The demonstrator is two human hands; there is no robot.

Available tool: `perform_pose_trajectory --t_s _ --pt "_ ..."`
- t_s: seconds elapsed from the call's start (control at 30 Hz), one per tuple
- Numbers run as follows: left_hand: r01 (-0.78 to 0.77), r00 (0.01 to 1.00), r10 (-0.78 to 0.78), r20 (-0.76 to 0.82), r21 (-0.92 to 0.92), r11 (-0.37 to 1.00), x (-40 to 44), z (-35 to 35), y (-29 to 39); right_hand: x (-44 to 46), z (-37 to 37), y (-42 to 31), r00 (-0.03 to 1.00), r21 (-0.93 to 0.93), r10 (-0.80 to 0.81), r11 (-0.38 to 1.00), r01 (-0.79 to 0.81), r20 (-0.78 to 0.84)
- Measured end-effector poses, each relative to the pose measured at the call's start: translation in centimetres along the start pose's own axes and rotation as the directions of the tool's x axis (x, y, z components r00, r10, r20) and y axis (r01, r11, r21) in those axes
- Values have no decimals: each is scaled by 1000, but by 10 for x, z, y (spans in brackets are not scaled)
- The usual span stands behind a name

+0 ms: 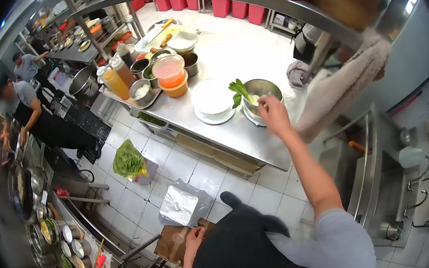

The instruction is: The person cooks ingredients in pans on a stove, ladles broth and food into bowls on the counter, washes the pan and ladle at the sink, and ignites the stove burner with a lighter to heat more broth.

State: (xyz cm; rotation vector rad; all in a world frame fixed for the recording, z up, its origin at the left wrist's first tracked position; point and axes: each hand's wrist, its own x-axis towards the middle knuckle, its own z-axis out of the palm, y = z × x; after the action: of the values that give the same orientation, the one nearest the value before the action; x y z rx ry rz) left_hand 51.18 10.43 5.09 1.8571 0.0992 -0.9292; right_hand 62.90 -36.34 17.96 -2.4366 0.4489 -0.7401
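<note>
My right hand point(274, 115) reaches over a metal bowl point(263, 85) on the steel counter. Its fingers are closed at the pale stem of a leafy green vegetable point(240, 92), whose leaves stick out over the bowl's left rim. Left of the bowl stands a stack of white plates point(212, 96). My left hand point(194, 237) hangs low near my apron, above a brown box point(172, 240). Its fingers are curled, and nothing shows in them.
Sauce bottles point(115, 82), orange tubs point(171, 75) and small metal pots point(141, 91) crowd the counter's left end. A towel point(341, 85) hangs at right. On the floor are a bag of greens point(128, 160) and a foil-covered package point(183, 204). A co-worker point(32, 110) stands at left.
</note>
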Motion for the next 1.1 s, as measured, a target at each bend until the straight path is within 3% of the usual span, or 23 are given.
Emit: perform_pose_trajectory --t_s 0.03,0.07,0.13,0.2,0.23,0.27,0.43,0.5,0.57,0.63,0.7,0.77,0.8,0.9,0.97,1.03,1.07,1.1 --pt "7 1000 -7 1 11 1000 11 6 1 26 0 15 1000 -114 -17 993 18 4" --pt "-48 998 48 28 -28 998 25 12 -1 46 5 32 1000 -110 -9 994 9 5" --pt "-90 995 93 38 -74 993 31 22 19 76 29 63 923 -298 90 954 27 374" --pt "37 984 -22 179 -79 996 35 35 102 92 45 72 871 -253 112 967 14 478" --pt "-80 981 91 171 -73 994 45 44 129 97 52 73 816 -219 134 976 -8 563" --pt "-196 965 204 167 -62 979 57 54 153 100 57 74 755 -186 236 971 -152 612" --pt "-301 903 316 291 -94 949 144 112 274 102 35 74 839 -27 301 945 -325 454" --pt "-276 916 295 271 -108 955 176 140 317 104 30 92 865 261 317 863 -434 389" --pt "-193 944 220 247 -129 973 202 163 346 103 19 91 900 240 289 896 -374 325" --pt "-184 964 199 178 -96 978 219 183 363 104 -6 68 843 -48 386 916 -398 374" --pt "-203 972 209 110 -63 977 235 198 367 102 3 83 846 -98 367 928 -358 388" --pt "-212 977 213 32 -34 977 242 204 369 95 15 103 895 140 227 944 -300 384" --pt "-277 961 277 -26 -39 960 239 203 370 97 -2 80 850 1 263 955 -297 457" --pt "-381 918 374 -133 -31 924 215 184 377 93 -16 54 869 111 130 972 -206 478" --pt "-387 921 380 -82 -84 918 197 155 375 90 -5 41 863 76 38 993 -88 503" --pt "-419 907 398 -139 -195 887 181 120 348 77 6 7 836 246 -213 964 98 505" --pt "-458 889 430 -156 -291 840 169 104 330 64 13 -15 789 171 -229 972 159 570" --pt "-444 895 409 -176 -292 847 155 83 307 47 35 -25 756 228 -354 935 273 550"
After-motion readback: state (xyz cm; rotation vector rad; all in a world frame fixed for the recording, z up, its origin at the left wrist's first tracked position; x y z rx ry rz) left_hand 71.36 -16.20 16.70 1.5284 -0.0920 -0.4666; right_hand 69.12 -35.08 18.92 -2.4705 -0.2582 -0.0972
